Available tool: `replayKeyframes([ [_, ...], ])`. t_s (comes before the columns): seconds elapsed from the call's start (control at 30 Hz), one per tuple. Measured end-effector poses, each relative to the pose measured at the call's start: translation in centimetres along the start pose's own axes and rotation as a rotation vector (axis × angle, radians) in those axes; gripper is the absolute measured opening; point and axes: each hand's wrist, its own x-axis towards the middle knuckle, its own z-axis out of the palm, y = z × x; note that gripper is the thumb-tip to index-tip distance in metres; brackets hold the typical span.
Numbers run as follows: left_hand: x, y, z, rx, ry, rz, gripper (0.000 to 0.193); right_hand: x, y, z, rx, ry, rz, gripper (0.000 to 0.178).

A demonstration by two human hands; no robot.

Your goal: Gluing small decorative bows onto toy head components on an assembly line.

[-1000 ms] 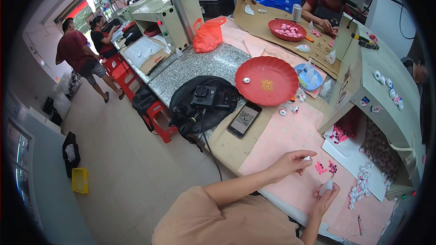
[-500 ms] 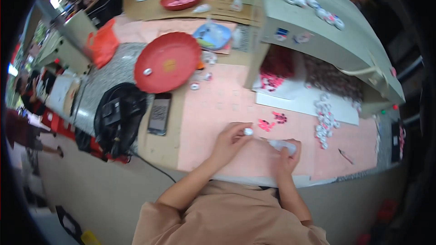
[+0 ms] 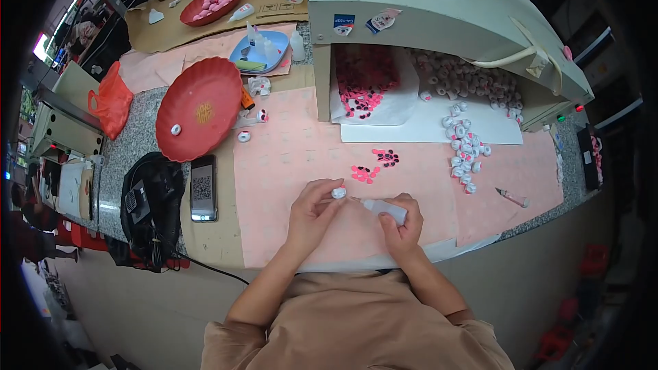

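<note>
Gluing looks underway: left hand (image 3: 310, 207) pinches a small white cap (image 3: 338, 192), right hand (image 3: 403, 225) grips a glue bottle (image 3: 384, 209), whose nozzle next needs careful aiming.

Hands at the near edge of the counter (image 3: 425, 240), parts spread behind them.

The left hand (image 3: 312, 209) holds a small cap (image 3: 338, 193) just left of the bottle (image 3: 384, 210) in the right hand (image 3: 403, 227). Behind them lie discs (image 3: 375, 166); to their right a trail of caps (image 3: 465, 154) runs back toward the box (image 3: 439, 20), which stands on the counter's far side. A pen (image 3: 513, 197) lies farther right. Left of the hands lie a phone (image 3: 203, 188) and a bag (image 3: 151, 205), with a dish (image 3: 199, 107) behind the phone.
</note>
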Motion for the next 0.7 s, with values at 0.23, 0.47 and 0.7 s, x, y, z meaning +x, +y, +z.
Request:
replayKeyframes([
  [0.23,0.00,0.05,-0.17,0.012,-0.018,-0.008,0.034,-0.04,0.02,0.11,-0.050,-0.004,0.028,0.024],
  [0.47,-0.01,0.11,-0.18,-0.002,-0.029,-0.012,0.035,0.02,-0.04,0.20,-0.053,-0.018,0.027,0.025],
  [0.7,-0.01,-0.09,-0.14,0.018,-0.042,-0.009,0.036,0.24,-0.26,0.29,-0.059,-0.011,0.010,0.024],
])
